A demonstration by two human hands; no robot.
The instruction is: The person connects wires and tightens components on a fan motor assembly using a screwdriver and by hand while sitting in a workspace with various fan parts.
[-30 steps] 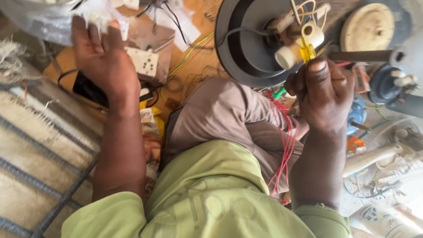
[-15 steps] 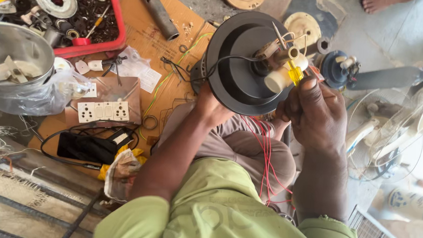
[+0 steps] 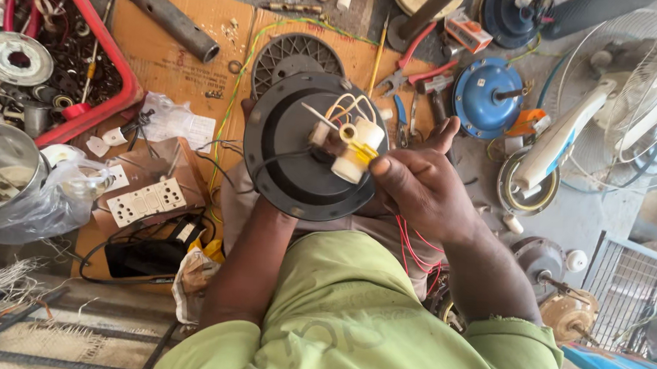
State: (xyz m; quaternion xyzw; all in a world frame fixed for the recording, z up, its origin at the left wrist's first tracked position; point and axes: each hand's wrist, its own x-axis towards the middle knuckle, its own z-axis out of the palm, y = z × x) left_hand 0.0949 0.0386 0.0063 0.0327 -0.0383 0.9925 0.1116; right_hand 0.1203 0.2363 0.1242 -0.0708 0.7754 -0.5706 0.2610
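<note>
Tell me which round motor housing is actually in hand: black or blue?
The black round housing, held in front of the person's chest: left hand beneath it, right hand at its white parts. The blue housing lies untouched on the floor beyond.

The right hand (image 3: pixel 424 189) pinches a small white and yellow wired part (image 3: pixel 356 152) atop a round black motor housing (image 3: pixel 293 157). The left hand is hidden beneath the housing. A blue motor cap (image 3: pixel 487 95), pliers (image 3: pixel 411 63), a grey pipe (image 3: pixel 172 19) and a white socket strip (image 3: pixel 147 202) lie around on cardboard (image 3: pixel 164 59).
</note>
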